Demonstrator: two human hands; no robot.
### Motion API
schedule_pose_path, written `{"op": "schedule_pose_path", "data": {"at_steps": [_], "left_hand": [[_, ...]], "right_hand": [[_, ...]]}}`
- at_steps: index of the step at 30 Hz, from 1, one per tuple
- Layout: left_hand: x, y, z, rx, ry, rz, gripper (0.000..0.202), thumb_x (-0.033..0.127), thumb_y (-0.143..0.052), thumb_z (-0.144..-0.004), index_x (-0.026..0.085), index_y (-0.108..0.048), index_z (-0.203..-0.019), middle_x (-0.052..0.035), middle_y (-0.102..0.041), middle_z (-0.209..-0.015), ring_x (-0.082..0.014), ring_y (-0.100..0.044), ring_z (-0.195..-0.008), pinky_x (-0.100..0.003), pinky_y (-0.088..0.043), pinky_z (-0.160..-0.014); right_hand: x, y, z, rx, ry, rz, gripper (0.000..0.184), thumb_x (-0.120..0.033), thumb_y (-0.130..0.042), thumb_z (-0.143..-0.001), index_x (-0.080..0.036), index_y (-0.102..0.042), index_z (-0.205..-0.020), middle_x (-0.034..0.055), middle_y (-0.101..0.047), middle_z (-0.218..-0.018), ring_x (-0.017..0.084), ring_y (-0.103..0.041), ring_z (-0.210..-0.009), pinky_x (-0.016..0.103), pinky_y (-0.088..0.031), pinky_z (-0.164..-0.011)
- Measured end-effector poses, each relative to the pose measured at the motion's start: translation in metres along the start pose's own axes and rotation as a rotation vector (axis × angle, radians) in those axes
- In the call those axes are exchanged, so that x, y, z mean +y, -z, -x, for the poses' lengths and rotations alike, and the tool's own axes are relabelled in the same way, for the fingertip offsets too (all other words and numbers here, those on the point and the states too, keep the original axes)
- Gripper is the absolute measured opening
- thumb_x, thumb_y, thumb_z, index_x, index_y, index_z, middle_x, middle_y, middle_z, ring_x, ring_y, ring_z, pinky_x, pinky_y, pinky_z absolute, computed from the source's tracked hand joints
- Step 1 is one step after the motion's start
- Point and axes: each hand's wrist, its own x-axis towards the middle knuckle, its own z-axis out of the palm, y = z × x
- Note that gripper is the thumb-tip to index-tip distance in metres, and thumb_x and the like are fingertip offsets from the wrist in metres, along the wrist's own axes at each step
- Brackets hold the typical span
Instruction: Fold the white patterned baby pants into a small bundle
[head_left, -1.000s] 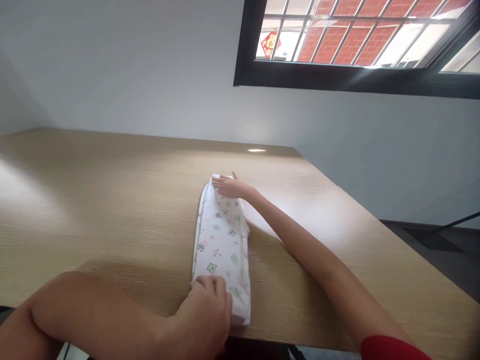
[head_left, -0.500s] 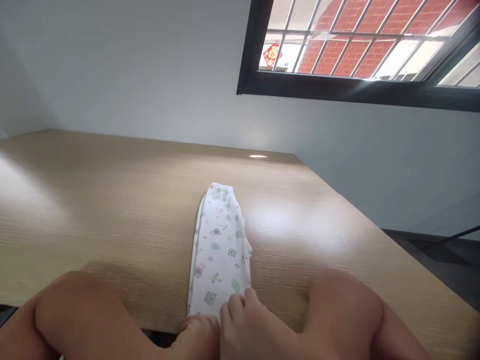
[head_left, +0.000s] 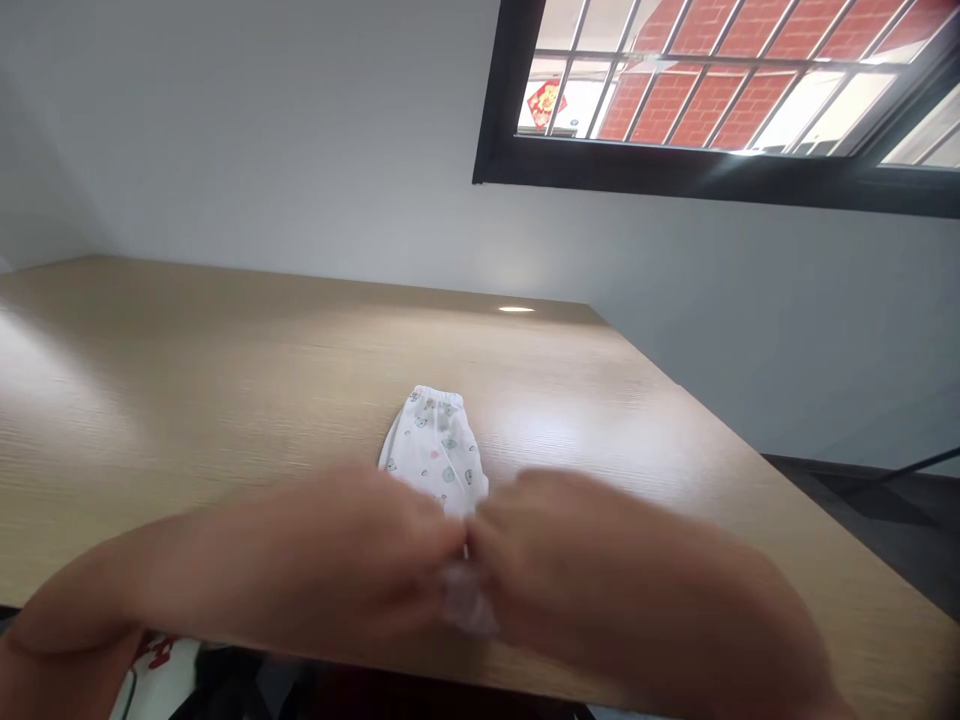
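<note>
Tabletop (head_left: pixel 187 370) of pale wood grain, running from the left margin to a slanting edge at right, with a plain grey-white wall (head_left: pixel 262 130) behind it. At lower left, below the near edge, a white item with red markings (head_left: pixel 161 660) is partly visible beside dark shapes too indistinct to name. The left forearm (head_left: pixel 195 560) enters from the lower left corner and crosses the near part of the table. The left hand (head_left: pixel 401 545), blurred, is closed on the near part of a white cloth garment (head_left: pixel 439 445), its fingertips meeting those of the other hand. The garment, printed with small green and pink motifs, lies on the table in front of the person; its gathered far edge points toward the wall, and a blurred whitish portion shows beneath the hands. The right hand (head_left: pixel 536 545), likewise blurred, is closed on the cloth just beside the left; individual fingers cannot be made out. At upper right, a dark-framed window (head_left: pixel 675 170) with metal bars shows a red diamond-shaped decoration (head_left: pixel 547 103) and red brickwork (head_left: pixel 712 105) outside. At far right, a thin dark rod (head_left: pixel 922 462) slopes above a dark floor (head_left: pixel 862 500).
</note>
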Motion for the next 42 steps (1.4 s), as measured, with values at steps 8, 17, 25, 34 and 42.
{"op": "schedule_pose_path", "data": {"at_steps": [8,17,25,34,42], "left_hand": [[-0.109,0.014,-0.1,0.39,0.102,-0.337,0.024,0.028,-0.033,-0.087,0.016,-0.053,-0.08,-0.0026,-0.054,-0.074,-0.0145,-0.049,-0.061,-0.023,-0.031,-0.051],[-0.124,-0.044,-0.137,0.488,0.072,-0.612,0.023,0.016,-0.036,-0.086,0.007,-0.057,-0.088,-0.0144,-0.053,-0.095,-0.0239,-0.05,-0.089,-0.035,-0.041,-0.078],[-0.041,-0.134,-0.089,0.336,0.221,-0.855,0.041,0.01,-0.042,-0.079,-0.004,-0.046,-0.118,-0.0309,-0.051,-0.108,-0.0368,-0.054,-0.093,-0.049,-0.043,-0.073],[-0.047,-0.053,-0.078,-0.181,0.217,-0.676,0.041,0.006,-0.057,-0.062,0.0,-0.057,-0.103,-0.0226,-0.055,-0.099,-0.0297,-0.054,-0.085,-0.035,-0.046,-0.066],[-0.086,-0.03,-0.094,-0.107,0.01,-0.206,0.029,0.017,-0.059,-0.06,0.014,-0.062,-0.089,-0.0099,-0.055,-0.105,-0.0231,-0.054,-0.086,-0.029,-0.044,-0.069]], "right_hand": [[0.116,0.011,-0.106,-0.02,-0.269,0.048,0.012,-0.019,-0.042,-0.08,-0.018,-0.05,-0.07,0.0028,-0.055,-0.069,0.011,-0.043,-0.049,0.025,-0.026,-0.041],[0.145,-0.052,-0.147,0.075,-0.18,0.107,0.025,-0.017,-0.042,-0.086,-0.017,-0.048,-0.111,0.0072,-0.056,-0.104,0.017,-0.053,-0.087,0.025,-0.038,-0.066],[0.156,-0.073,-0.156,0.274,-0.333,0.273,0.033,-0.024,-0.02,-0.096,-0.015,-0.047,-0.113,0.0109,-0.057,-0.105,0.023,-0.052,-0.094,0.033,-0.03,-0.076],[0.132,-0.019,-0.131,0.153,-0.473,0.281,0.024,-0.022,-0.038,-0.088,-0.012,-0.057,-0.1,0.0114,-0.06,-0.094,0.023,-0.055,-0.082,0.034,-0.031,-0.07],[0.072,0.008,-0.093,-0.411,-0.158,-0.092,0.032,-0.048,-0.052,-0.076,-0.02,-0.063,-0.085,0.0025,-0.057,-0.079,0.017,-0.052,-0.066,0.026,-0.031,-0.051]]}}
